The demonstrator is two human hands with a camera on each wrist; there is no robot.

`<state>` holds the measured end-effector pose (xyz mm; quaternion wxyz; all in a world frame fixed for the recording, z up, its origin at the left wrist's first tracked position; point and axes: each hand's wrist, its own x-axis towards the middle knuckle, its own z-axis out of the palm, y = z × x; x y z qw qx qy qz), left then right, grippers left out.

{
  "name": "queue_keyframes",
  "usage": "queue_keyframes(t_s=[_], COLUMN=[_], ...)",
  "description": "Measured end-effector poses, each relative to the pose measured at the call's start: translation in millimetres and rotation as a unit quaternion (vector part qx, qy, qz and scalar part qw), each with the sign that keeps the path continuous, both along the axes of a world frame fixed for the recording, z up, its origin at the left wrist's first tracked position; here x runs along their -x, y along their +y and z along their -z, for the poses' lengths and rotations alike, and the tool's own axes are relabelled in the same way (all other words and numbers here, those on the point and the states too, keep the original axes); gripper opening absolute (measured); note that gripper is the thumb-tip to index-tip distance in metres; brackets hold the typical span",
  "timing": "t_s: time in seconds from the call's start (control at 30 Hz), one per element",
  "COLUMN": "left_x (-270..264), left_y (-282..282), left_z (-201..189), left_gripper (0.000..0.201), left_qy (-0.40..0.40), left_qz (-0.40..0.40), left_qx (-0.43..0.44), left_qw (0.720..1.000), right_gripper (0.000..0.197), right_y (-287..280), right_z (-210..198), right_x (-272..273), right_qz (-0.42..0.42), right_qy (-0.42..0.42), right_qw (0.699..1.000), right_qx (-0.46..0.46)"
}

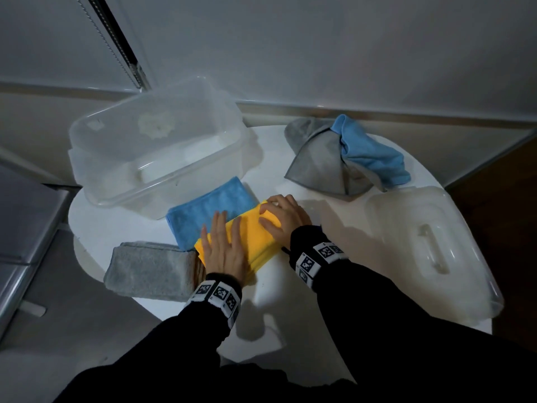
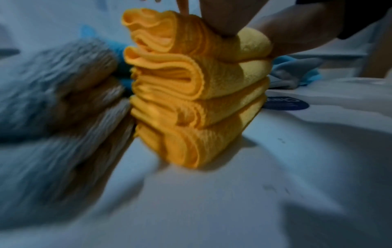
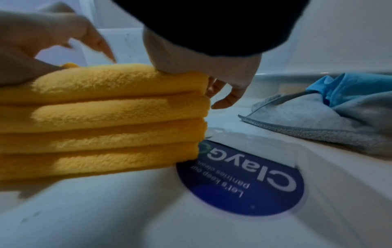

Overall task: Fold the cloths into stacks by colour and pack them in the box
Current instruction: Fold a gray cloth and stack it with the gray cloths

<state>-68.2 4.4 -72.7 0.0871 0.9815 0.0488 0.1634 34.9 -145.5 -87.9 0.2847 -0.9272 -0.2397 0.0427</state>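
Note:
A stack of folded yellow cloths [image 1: 255,234] lies mid-table; from the side it shows several layers [image 3: 106,117]. My left hand [image 1: 222,231] lies flat on its near end, fingers straight. My right hand [image 1: 270,213] rests on the far end with its heel pressing down, and its fingers [image 3: 224,99] droop loosely past the edge without gripping. A folded blue stack [image 1: 212,210] sits just behind the yellow one. A folded grey stack [image 1: 151,269] touches it on the left. The clear plastic box [image 1: 87,181] stands at the back left with no cloths inside.
An unfolded grey cloth [image 1: 316,158] and a crumpled blue cloth [image 1: 372,152] lie together at the back right. The clear lid [image 1: 430,251] rests at the table's right edge. A round blue sticker [image 3: 244,181] marks the white table [image 1: 334,286] beside the yellow stack.

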Motion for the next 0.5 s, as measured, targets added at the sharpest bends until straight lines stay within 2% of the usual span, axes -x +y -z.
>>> queue_keyframes(t_s=[0.07,0.1,0.17,0.23,0.27,0.37,0.43,0.5], left_x=[-19,-26,-31,-30,-27,-28,-30,-30], left_y=[-14,-20,-25,-20,-17,-16,-18,-20], left_z=[-8,-9,-1,14,20,22,22,22], left_gripper=[0.050,0.057,0.064,0.061,0.064,0.071,0.071,0.068], left_qy=[0.046,0.096,0.188,0.215,0.220,0.222,0.233,0.242], left_qz=[0.097,0.128,0.143,0.137,0.141,0.150,0.140,0.133], left_qx=[0.031,0.054,0.074,0.044,0.026,-0.004,-0.007,-0.004], left_qw=[0.994,0.986,0.969,0.966,0.965,0.963,0.962,0.961], right_gripper=[0.028,0.028,0.026,0.028,0.034,0.061,0.076,0.082], right_y=[-5,-8,-17,-33,-44,-81,-98,-107], right_z=[-2,-4,-8,-11,-11,-3,-1,3], right_x=[-9,-13,-24,-39,-46,-59,-64,-69], right_qz=[-0.013,-0.014,-0.004,0.044,0.081,0.167,0.182,0.160], right_qy=[-0.017,-0.028,-0.055,-0.069,-0.058,0.005,0.041,0.118], right_qw=[1.000,0.999,0.998,0.997,0.995,0.975,0.964,0.953], right_qx=[0.003,0.008,0.019,0.014,0.027,0.145,0.189,0.230])
